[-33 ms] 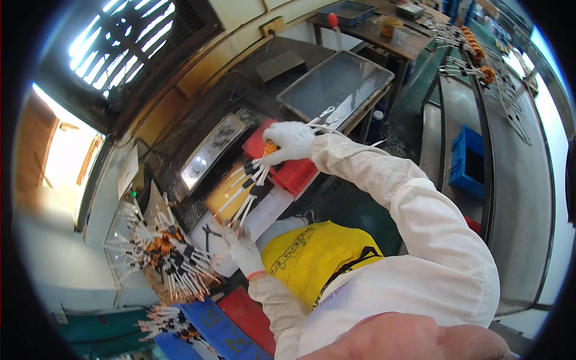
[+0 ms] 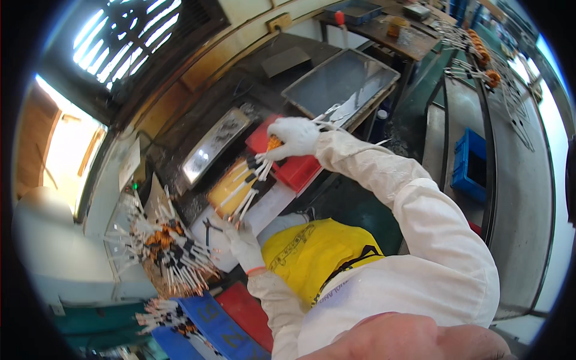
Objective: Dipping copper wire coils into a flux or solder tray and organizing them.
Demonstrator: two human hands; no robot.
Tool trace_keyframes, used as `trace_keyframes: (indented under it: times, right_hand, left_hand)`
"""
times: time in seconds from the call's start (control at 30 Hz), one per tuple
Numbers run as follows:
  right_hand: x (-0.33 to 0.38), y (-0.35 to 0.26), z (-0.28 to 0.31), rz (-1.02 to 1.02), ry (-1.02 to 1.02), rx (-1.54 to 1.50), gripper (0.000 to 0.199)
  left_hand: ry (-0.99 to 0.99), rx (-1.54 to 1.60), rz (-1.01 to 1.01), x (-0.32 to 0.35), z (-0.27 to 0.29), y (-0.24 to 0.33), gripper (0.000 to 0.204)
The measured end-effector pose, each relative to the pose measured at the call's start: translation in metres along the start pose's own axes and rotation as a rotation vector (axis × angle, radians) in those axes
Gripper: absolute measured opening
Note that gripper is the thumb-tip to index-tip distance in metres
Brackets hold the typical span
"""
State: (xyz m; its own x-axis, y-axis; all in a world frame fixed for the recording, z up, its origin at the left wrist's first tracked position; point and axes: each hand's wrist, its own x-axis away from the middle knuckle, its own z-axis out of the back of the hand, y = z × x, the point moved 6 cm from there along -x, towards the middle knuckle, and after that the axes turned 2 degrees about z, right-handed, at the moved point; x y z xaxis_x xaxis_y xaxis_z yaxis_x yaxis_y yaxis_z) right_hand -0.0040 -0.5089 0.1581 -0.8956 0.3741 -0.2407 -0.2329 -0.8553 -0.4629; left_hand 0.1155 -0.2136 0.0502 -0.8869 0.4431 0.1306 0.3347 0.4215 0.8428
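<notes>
My right hand [image 2: 294,137], in a white glove, is closed around an orange wound coil [image 2: 274,143]. White leads with black sleeves [image 2: 259,168] run from the coil down toward my other hand. More white strands [image 2: 331,120] stick out past the wrist of my right hand. My left hand [image 2: 243,245], also gloved, has its fingers at the bare copper ends of the leads and seems to pinch them, though the fingertips are slightly blurred. Beneath the leads lies a pan with a yellow inside [image 2: 222,195]. Dark-handled pliers [image 2: 208,233] rest beside my left fingers.
A red bin [image 2: 300,174] sits under my right hand. Behind are a long bright metal trough [image 2: 207,156] and a large grey tray [image 2: 300,96]. Piled coils with leads [image 2: 168,246] lie at the left, above a blue crate [image 2: 219,327]. Another blue bin [image 2: 461,165] stands on the right shelf.
The fingers of my left hand have shifted slightly up and left at the lead ends. My right hand keeps its hold on the coil; the whole view has shifted a little.
</notes>
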Motion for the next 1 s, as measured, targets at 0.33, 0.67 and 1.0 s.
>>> trace_keyframes:
  times: [0.33, 0.67, 1.0]
  right_hand:
    - [0.0, -0.006, 0.004, 0.016, 0.087, -0.058, 0.056]
    - [-0.007, -0.014, -0.016, -0.074, -0.071, -0.156, 0.059]
    - [-0.007, 0.007, -0.019, 0.096, 0.047, -0.062, 0.04]
  left_hand:
    - [-0.282, -0.188, -0.089, -0.002, 0.01, -0.052, 0.026]
    - [-0.257, 0.886, 0.16, -0.011, -0.044, -0.074, 0.013]
    - [-0.16, -0.042, -0.215, -0.005, -0.079, -0.013, 0.01]
